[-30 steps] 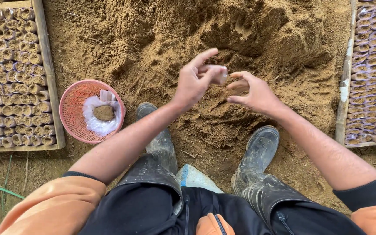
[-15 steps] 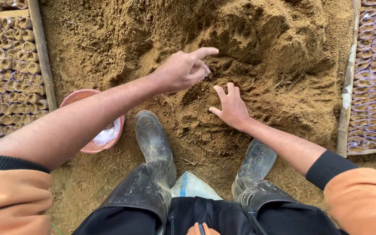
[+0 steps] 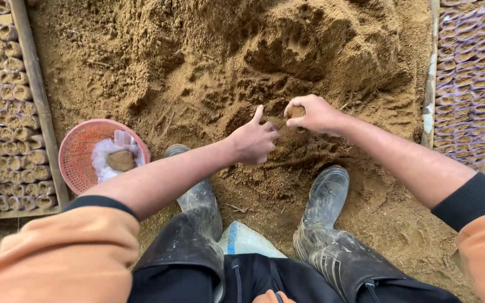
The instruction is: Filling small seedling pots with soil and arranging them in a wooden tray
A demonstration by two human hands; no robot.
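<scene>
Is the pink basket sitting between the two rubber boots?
No, the pink basket sits on the soil left of both boots, beside the wooden tray of filled pots.

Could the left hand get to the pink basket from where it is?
Probably yes: the left hand rests on the soil, the basket sits open beside that forearm, and nothing lies between them.

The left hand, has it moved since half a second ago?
Yes. The left hand has come down the soil pile toward the boots, now close beside the right hand.
</scene>
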